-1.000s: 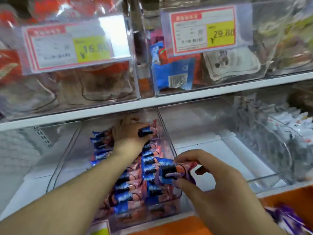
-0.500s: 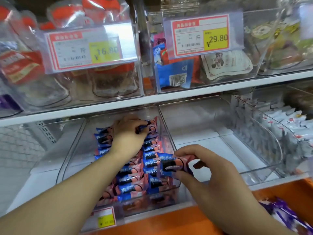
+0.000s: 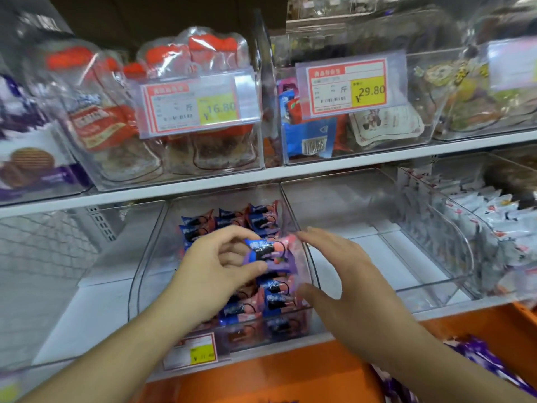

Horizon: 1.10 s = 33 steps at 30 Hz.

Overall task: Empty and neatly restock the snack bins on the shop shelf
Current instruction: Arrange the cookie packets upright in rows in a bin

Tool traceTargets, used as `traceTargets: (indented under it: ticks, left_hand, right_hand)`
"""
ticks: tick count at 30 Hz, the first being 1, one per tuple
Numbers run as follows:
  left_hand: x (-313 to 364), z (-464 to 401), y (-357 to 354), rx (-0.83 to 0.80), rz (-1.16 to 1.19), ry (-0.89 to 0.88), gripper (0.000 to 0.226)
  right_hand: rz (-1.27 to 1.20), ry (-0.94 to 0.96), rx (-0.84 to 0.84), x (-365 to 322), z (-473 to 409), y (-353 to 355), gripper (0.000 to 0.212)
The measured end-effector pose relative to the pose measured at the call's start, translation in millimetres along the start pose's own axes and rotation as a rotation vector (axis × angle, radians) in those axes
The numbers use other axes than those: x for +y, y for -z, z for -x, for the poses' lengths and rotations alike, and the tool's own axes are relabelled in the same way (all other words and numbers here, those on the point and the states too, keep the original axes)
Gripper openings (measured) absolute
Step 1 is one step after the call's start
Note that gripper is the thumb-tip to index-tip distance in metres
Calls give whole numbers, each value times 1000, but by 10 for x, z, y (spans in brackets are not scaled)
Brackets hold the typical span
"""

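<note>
Head view: at centre frame the left hand [image 3: 216,264] is pinching a blue-and-pink snack packet [image 3: 268,251] over the clear bin [image 3: 151,257] on the lower shelf, above rows of like packets [image 3: 250,303]. Just right, the right hand [image 3: 345,274] is hovering, fingers spread and grasping nothing.

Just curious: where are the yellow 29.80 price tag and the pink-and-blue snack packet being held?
Yellow 29.80 price tag [image 3: 368,93], head view: printed digits.
Pink-and-blue snack packet [image 3: 268,251], head view: wrapper's middle.
</note>
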State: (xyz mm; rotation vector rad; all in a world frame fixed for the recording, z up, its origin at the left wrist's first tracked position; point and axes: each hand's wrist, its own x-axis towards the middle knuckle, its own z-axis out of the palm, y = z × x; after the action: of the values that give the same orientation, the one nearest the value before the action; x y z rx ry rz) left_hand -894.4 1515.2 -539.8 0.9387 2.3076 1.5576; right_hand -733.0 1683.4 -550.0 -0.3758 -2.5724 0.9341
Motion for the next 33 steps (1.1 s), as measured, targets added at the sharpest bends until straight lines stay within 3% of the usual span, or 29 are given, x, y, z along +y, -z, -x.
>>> traceTargets:
  ticks: [4, 11, 17, 23, 28, 33]
  left_hand:
    - [-244, -363, -59, 91, -177, -5, 41]
    - [-662, -961, -326, 168, -565, -172, 37]
    - [-802, -1037, -386, 342, -862, -256, 38]
    - [-630, -896, -308, 247, -791, -177, 48]
    - [-364, -363, -102, 163, -596, -204, 44]
    - [-154, 748, 6, 113, -381, -363, 27]
  right_hand:
    - [46, -15, -83, 110, 6, 5, 73]
    - [91, 19, -79, 239, 1, -55, 74]
    - [114, 41, -61, 307, 27, -74, 77]
    - [73, 42, -54, 339, 26, -85, 76]
    - [103, 40, -34, 308, 48, -53, 75]
    - [45, 244, -25, 60, 335, 46, 50]
